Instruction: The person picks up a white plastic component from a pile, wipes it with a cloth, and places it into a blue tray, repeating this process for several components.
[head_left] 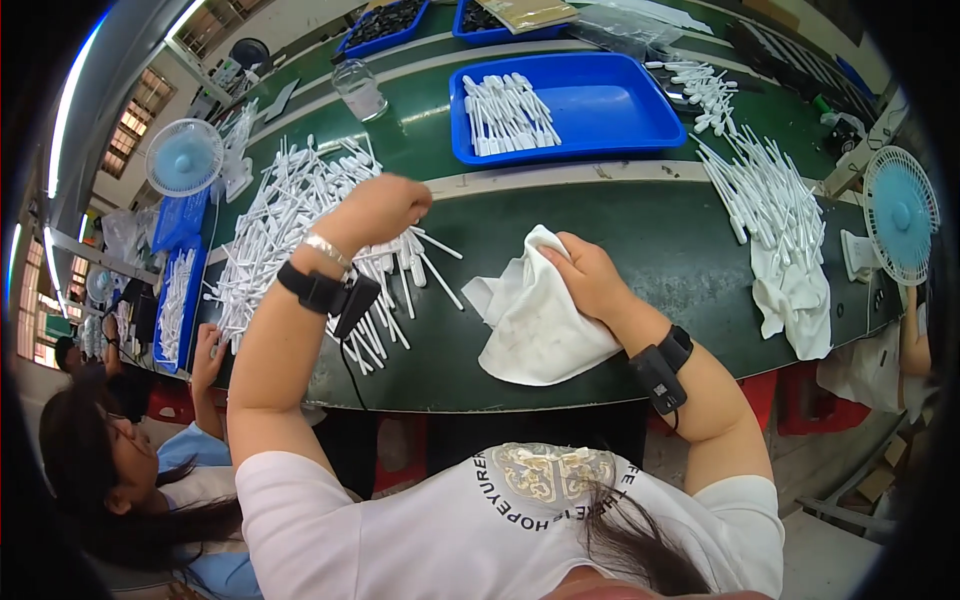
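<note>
My left hand (392, 207) is curled closed above the right side of a large heap of slim white plastic sticks (290, 215), each with one thicker end. Whatever its fingers may hold is hidden. On the green worktop before me, my right hand (592, 275) grips a white cloth (540, 330), with the thumb on top and a fold peaking up beside it. Part of the cloth spreads flat toward the table's front edge. Several sticks lie loose between the heap and the cloth.
A blue tray (620, 115) at the back holds a bundle of sticks on its left. More sticks (765, 190) lie at right on another white cloth (795, 305). Small fans (185, 157) stand at both sides, and a glass bottle (358, 90) is behind the heap. A co-worker (130, 450) sits at left.
</note>
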